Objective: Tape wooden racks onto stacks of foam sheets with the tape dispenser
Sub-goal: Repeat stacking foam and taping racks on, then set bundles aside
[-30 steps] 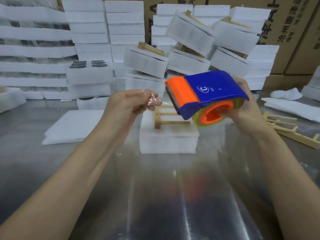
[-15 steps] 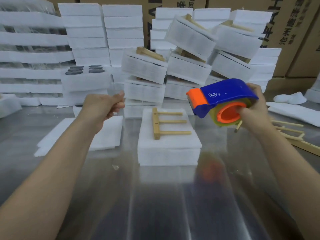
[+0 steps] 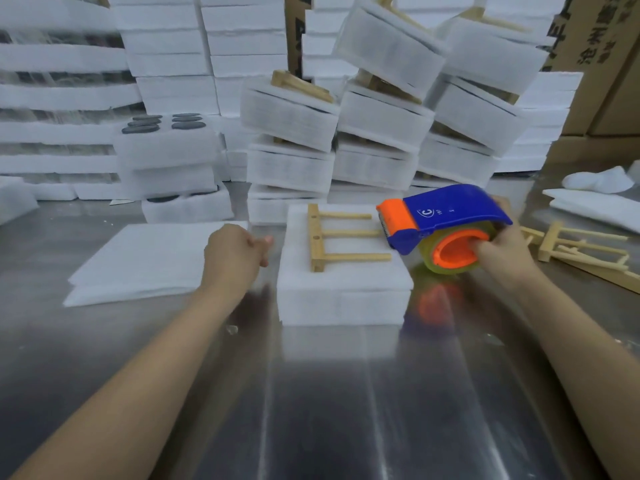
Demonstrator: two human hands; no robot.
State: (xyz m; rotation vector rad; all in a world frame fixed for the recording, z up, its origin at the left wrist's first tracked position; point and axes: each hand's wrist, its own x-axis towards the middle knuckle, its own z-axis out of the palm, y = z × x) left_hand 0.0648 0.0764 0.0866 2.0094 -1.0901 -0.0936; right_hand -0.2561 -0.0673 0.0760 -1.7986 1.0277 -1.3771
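Left forearm extends forward from the lower left, wrist straight. Left hand (image 3: pixel 235 252): back facing up, fingers curled inward, thumb laid against the forefinger, outline blurred. Right forearm extends forward from the lower right. Right hand (image 3: pixel 504 245) grips the blue-and-orange plastic tape dispenser (image 3: pixel 446 211), fingers (image 3: pixel 482 242) hooked inside its orange core.

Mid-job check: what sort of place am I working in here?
Probably a packing bench in a warehouse or workshop: foam stacks with racks on them are piled at the back, cartons stand behind them, and the right hand holds a tape dispenser over a steel table.
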